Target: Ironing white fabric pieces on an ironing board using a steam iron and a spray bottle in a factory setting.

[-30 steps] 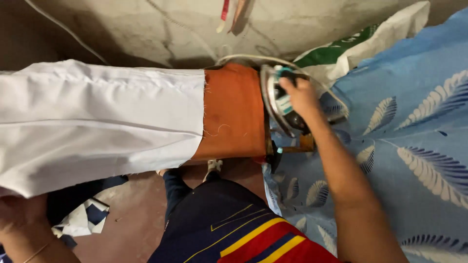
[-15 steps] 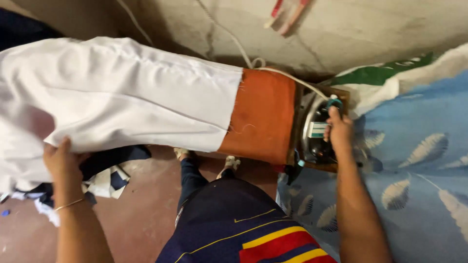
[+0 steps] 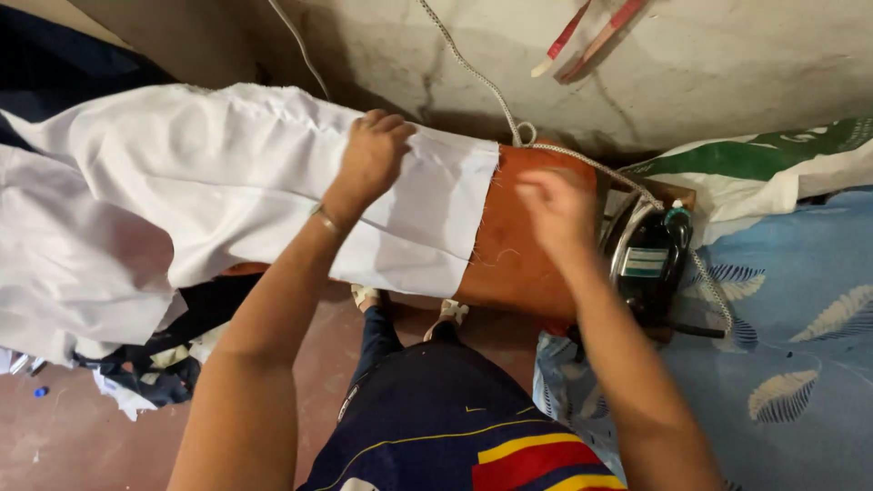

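Observation:
A white garment (image 3: 182,191) is drawn over a narrow orange-padded ironing board (image 3: 514,245). My left hand (image 3: 373,155) lies on the white cloth near its open hem, fingers curled over the far edge. My right hand (image 3: 555,209) hovers blurred above the bare orange end of the board, holding nothing, fingers loosely apart. A black-handled metal iron (image 3: 650,259) rests at the board's right end, just beyond my right hand, with a braided cord (image 3: 491,91) running up the wall.
A blue leaf-patterned cloth (image 3: 800,345) covers the surface at right, with a white and green sack (image 3: 773,168) behind it. Dark and white fabric scraps (image 3: 145,373) lie on the reddish floor at left. A cracked concrete wall (image 3: 727,64) stands close behind the board.
My right hand has let go of the iron and moved left over the board's end. My left hand has come up from the garment's lower left onto the cloth near its hem.

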